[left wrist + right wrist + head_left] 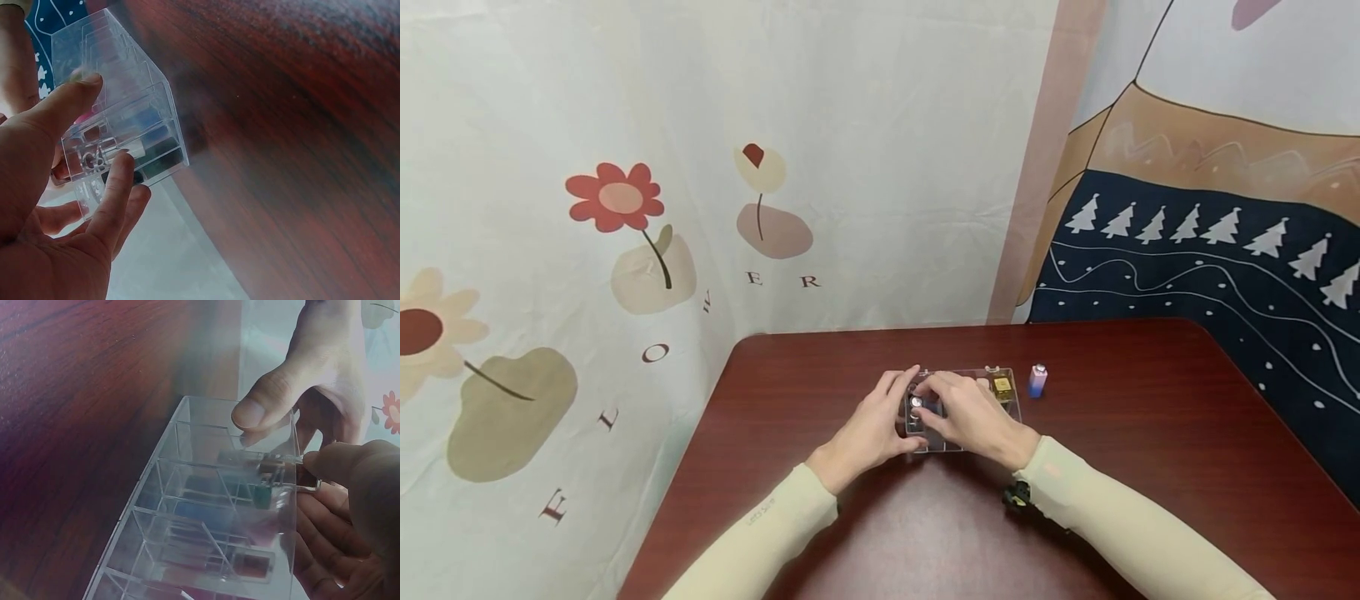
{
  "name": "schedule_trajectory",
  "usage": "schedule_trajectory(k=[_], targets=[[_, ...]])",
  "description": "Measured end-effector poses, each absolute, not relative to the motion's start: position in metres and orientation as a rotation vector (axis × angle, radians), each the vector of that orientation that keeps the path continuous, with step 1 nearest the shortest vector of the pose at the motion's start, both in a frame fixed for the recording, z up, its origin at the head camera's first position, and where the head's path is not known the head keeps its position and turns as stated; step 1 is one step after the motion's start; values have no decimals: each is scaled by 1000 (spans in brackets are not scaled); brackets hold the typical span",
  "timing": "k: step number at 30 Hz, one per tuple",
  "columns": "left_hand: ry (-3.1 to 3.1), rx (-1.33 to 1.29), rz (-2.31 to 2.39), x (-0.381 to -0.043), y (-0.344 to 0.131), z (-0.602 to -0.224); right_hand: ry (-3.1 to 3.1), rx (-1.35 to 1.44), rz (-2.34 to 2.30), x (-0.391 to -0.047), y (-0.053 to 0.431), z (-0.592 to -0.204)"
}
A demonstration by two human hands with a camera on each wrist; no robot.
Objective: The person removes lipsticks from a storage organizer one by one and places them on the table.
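Tube point(916, 402) with a silvery top stands at the left end of a clear plastic organizer point(940, 447), its top poking out of a compartment; the narrow cell walls probably keep such pieces upright and apart. The right hand point(977, 412) pinches that top between thumb and fingertips, likely because the tight cell leaves room for little more. The left hand point(872, 421) curls around the organizer's left end, thumb at the near side and fingers toward the far side, presumably bracing a light box against sliding. How hard either hand grips, I cannot tell. Toward the right end, a gold-topped piece point(1003, 385) sits in its own compartment. Just beyond, a pink-and-blue bottle point(1037, 381) stands on the dark red table point(1112, 467), separate from the rest yet within easy reach. Printed curtains point(887, 167) hang behind.
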State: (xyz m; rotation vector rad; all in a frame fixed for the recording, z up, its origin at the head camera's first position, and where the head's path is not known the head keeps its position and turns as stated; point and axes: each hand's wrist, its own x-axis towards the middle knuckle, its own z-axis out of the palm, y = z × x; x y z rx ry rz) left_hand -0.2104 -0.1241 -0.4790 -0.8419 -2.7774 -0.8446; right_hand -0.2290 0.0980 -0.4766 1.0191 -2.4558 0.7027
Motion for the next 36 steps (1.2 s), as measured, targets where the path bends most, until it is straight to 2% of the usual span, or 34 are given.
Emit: schedule_trajectory(k=[21,36], targets=[[-2766,-848,-863,-211,-124,-481,-2304,1123,942,-232,108,-465],[-2764,-863,-963,-211,-124,-480,-2298,1078,996,-232,127,-454]])
